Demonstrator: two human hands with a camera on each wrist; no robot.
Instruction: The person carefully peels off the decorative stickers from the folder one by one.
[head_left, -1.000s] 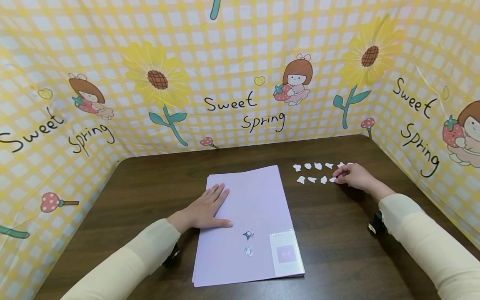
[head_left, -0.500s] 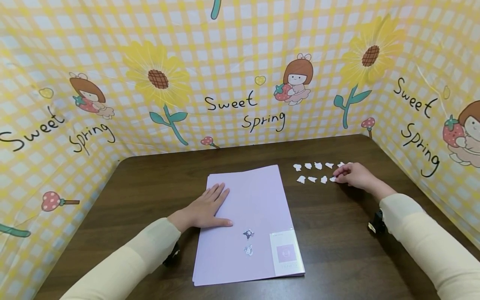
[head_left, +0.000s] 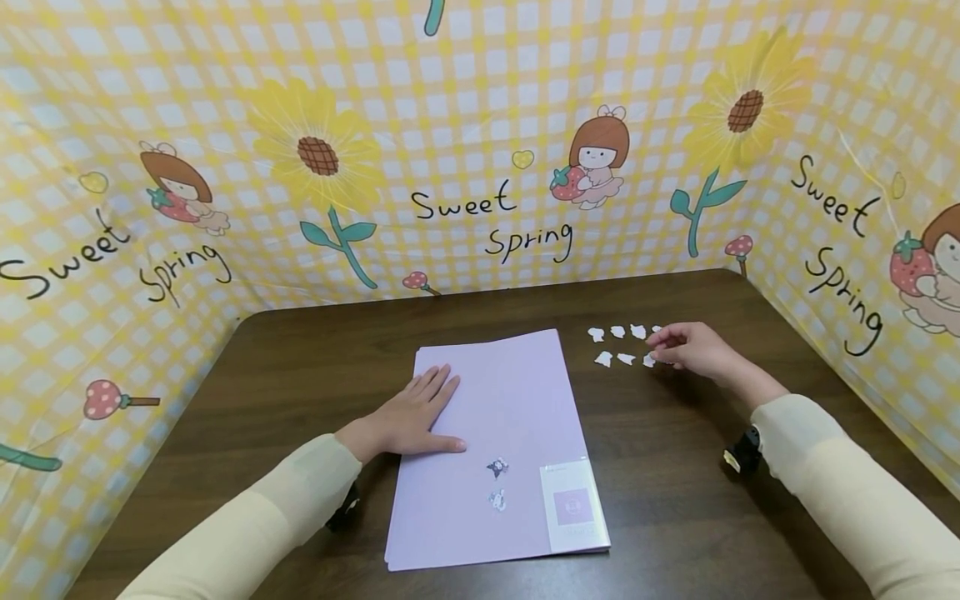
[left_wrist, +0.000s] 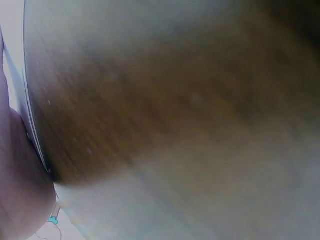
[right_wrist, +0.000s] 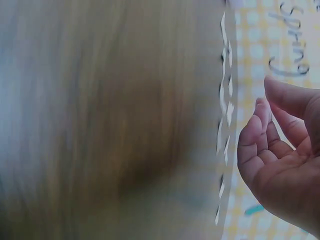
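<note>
My left hand (head_left: 408, 421) lies flat with fingers spread on the left part of a lilac sheet or folder (head_left: 510, 383). Two small printed character cutouts (head_left: 498, 467) sit below its thumb. My right hand (head_left: 697, 348) hovers at the small white paper cutouts (head_left: 603, 359), which lie in two rows on the table. Its fingers are loosely bent, and in the right wrist view nothing shows between thumb (right_wrist: 287, 95) and fingers. The hand hides the right-hand cutouts in the head view. The left wrist view is mostly blurred table and sleeve.
A clear packet or pocket with a pink square label (head_left: 573, 507) is at the lilac sheet's lower right corner. The dark wooden table (head_left: 300, 358) is enclosed by yellow checked cloth (head_left: 465, 108) at the back and both sides.
My right hand has shifted slightly left, from the fourth lower cutout toward the third, and its fingertips have lifted a little. My left hand stays in place.
</note>
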